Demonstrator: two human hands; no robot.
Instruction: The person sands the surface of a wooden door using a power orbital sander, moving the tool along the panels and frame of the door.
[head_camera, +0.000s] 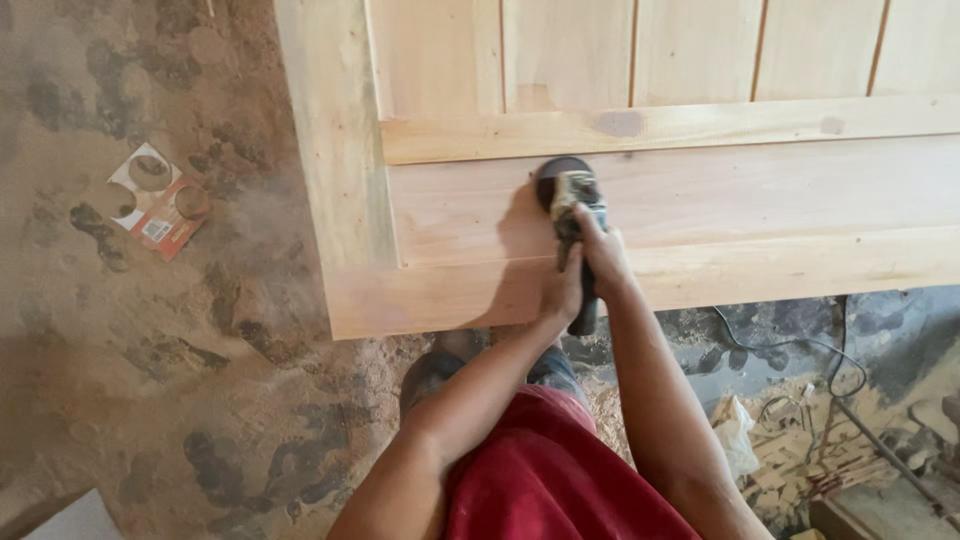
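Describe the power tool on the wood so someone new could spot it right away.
Start at the big pale wooden door panel lying flat. On its wide lower board sits a handheld disc sander, gripped by the left hand and right hand. It is the only dark thing on the light wood, with a round disc at its head.

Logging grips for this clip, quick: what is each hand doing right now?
Left hand: closed on the sander body, low side.
Right hand: closed on the sander from above, disc on the wooden door.
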